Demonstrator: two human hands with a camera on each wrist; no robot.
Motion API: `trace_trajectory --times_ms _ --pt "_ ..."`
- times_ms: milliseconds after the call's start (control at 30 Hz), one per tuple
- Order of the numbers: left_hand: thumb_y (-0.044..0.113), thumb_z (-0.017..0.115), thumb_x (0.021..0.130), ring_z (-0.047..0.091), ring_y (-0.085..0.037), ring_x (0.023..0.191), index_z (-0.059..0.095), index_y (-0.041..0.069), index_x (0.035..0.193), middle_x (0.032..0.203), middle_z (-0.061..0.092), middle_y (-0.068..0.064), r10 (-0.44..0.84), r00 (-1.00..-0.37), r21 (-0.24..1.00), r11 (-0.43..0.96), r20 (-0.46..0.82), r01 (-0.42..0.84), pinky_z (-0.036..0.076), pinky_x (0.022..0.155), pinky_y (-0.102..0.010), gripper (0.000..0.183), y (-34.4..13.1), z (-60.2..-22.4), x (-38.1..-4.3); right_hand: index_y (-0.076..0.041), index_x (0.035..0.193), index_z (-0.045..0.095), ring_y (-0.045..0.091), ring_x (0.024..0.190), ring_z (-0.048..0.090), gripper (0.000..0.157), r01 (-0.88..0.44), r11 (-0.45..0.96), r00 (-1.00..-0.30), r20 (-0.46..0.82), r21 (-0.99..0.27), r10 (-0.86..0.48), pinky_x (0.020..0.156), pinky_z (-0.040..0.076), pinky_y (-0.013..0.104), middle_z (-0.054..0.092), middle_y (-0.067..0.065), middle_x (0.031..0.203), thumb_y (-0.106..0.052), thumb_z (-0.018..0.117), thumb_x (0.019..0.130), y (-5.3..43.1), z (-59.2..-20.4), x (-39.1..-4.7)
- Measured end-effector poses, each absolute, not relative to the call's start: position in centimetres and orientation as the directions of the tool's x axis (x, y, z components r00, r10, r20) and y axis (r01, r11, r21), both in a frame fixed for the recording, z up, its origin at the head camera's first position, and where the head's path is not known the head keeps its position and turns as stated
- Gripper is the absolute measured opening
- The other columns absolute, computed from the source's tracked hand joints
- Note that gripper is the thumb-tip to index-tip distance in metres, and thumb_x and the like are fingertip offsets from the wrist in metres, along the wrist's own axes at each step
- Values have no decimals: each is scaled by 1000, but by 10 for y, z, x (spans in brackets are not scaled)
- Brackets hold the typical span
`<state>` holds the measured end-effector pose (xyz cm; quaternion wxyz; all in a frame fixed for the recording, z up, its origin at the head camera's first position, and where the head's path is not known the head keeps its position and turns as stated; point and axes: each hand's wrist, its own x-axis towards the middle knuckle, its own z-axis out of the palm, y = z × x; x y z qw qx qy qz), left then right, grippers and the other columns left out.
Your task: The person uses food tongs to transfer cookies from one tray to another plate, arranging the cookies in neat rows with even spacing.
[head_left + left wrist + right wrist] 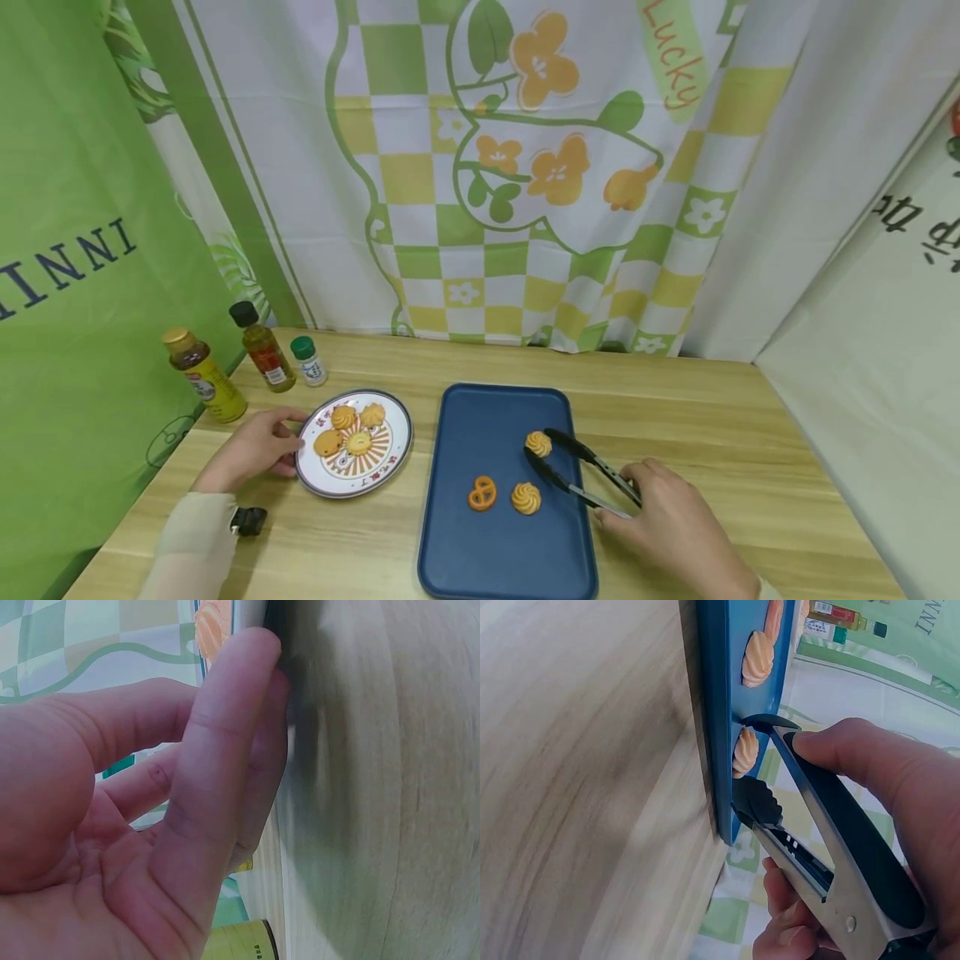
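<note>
My left hand (251, 450) holds the left rim of a white patterned plate (399, 457), thumb at the edge. On the plate lie several cookies, among them a round smooth cookie (328, 443) and a swirled cookie (372, 414). My right hand (663, 521) grips black-tipped metal tongs (611, 482) over a blue tray (498, 558). The spread tong tips stand on either side of a swirl cookie (537, 444), also seen in the right wrist view (745, 752). Nearer on the tray are another swirl cookie (526, 498) and a pretzel (482, 493).
At the back left stand a yellow-labelled bottle (213, 387), an oil bottle (266, 354) and a small green-capped shaker (309, 363). A patterned curtain (480, 275) hangs behind the wooden table (697, 417), with a green cloth (67, 333) along the left.
</note>
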<state>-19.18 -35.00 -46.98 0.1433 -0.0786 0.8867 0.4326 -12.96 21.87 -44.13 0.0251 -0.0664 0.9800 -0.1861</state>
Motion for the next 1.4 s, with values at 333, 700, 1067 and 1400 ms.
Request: trace_trajectory --times_ms 333,700,1067,1400 --pt "0 64 110 72 -21 83 47 -10 160 115 64 -25 -14 -947 740 620 -320 -259 72 71 -35 54 -349 -469 -191 -3 118 78 18 91 66 58 -126 917 -989 -25 -379 -147 76 60 43 74 5 107 -45 97 83 221 -442 -131" --pt "0 63 110 72 -21 83 46 -11 160 116 65 -26 -10 -949 746 616 -316 -255 72 70 -35 54 -348 -468 -192 -4 115 79 15 82 59 55 -126 900 -989 -16 -417 -146 69 52 34 71 1 96 -44 97 82 216 -442 -135" --pt "1 64 110 72 -21 84 47 -10 160 118 64 -27 -27 -948 741 616 -318 -266 72 70 -35 54 -349 -472 -193 -4 116 80 14 75 55 55 -142 885 -988 3 -444 -157 61 46 29 72 1 94 -43 97 83 202 -442 -147" --pt "0 64 110 72 -21 84 47 -10 160 116 64 -27 -26 -948 739 620 -317 -264 72 70 -35 54 -349 -472 -192 -4 123 81 15 81 61 58 -149 871 -982 -36 -468 -188 68 56 34 77 6 106 -44 95 85 181 -439 -164"
